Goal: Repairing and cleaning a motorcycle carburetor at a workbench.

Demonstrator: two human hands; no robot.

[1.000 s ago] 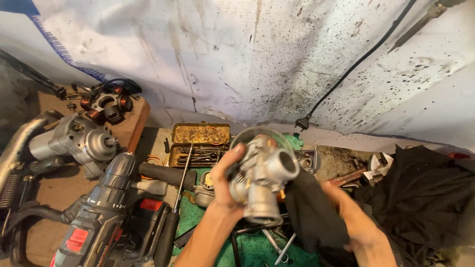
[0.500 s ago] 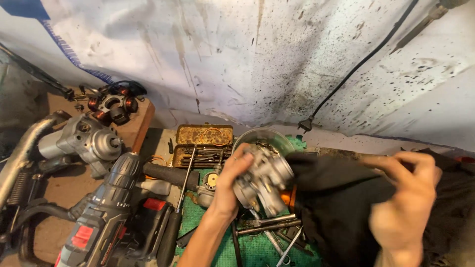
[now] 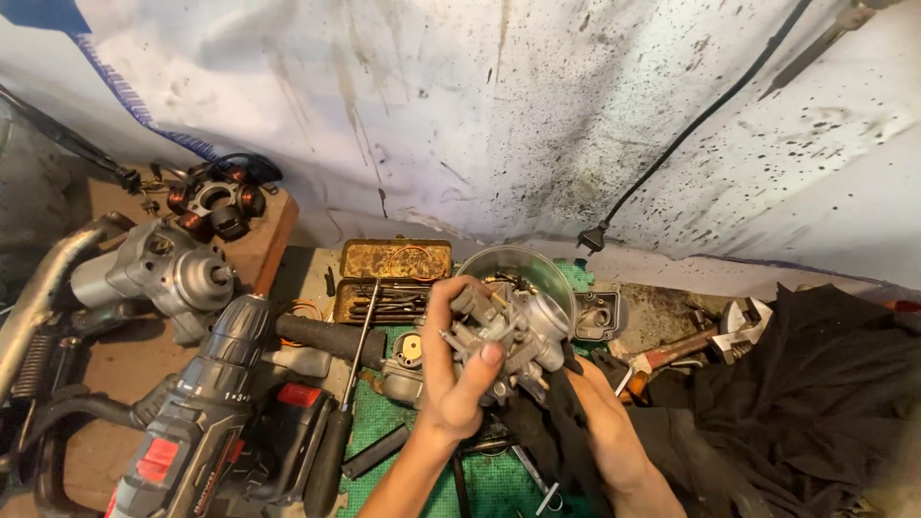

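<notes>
The left hand [image 3: 456, 369] is gripping a grey metal carburettor [image 3: 513, 331], fingers wrapped over its top and thumb pressed on its near face, holding it up above the green mat [image 3: 384, 422]. The right hand [image 3: 600, 422] is pressing a black rag [image 3: 552, 412] against the underside; its fingers are mostly hidden, so their closure cannot be told. Judging by this, the wiping is underway: the body looks fairly clean, the lower parts left. A cordless drill [image 3: 206, 403] is lying nearby.
</notes>
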